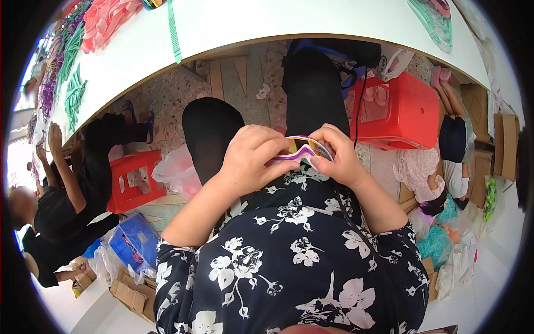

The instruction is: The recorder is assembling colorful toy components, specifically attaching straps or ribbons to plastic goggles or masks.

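Over my lap I hold a pair of swim goggles (305, 151) with a purple and white frame and yellowish, see-through lenses. My left hand (253, 153) is closed on one end of the frame, its thumb along the lower edge. On the other end my right hand (340, 155) grips with the thumb in front and the fingers curled behind. Parts of both ends are hidden by my fingers. No strap can be made out on the goggles.
A white table (233, 22) curves ahead, bearing a teal strap (174, 33), pink straps (105, 25) and teal goggles parts (434, 25). Red stools (397, 111) stand on both sides. At left a person in black (83, 172) works; at right another person is near cardboard boxes (505, 146).
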A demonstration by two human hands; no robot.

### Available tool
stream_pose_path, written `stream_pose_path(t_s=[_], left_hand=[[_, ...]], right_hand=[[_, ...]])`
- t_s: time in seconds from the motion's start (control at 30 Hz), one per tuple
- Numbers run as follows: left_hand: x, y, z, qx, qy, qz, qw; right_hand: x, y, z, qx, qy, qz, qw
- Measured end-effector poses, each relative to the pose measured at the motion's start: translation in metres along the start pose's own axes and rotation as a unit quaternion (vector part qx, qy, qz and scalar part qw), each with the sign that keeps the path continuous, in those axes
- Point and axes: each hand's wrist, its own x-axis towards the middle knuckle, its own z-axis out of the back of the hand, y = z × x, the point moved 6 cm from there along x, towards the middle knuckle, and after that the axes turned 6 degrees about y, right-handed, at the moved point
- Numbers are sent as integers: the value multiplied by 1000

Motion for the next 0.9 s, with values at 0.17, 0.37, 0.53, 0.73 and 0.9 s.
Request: stream_pose_path(t_s=[0.17, 0.37, 0.53, 0.73, 0.9], left_hand=[[-3, -11, 2, 24, 10, -92, 995], [-17, -12, -9, 3, -38, -38, 999], [-25, -10, -14, -23, -59, -46, 997], [-17, -3, -2, -55, -67, 10, 996], [-22, 0, -3, -39, -50, -24, 998]], right_hand=[[0, -2, -4, 19, 17, 2, 1000], [-6, 0, -11, 6, -2, 28, 1000], [-7, 13, -6, -46, -34, 75, 996], [-5, 30, 5, -117, -42, 159, 979], [-5, 24, 0, -94, -42, 141, 985]])
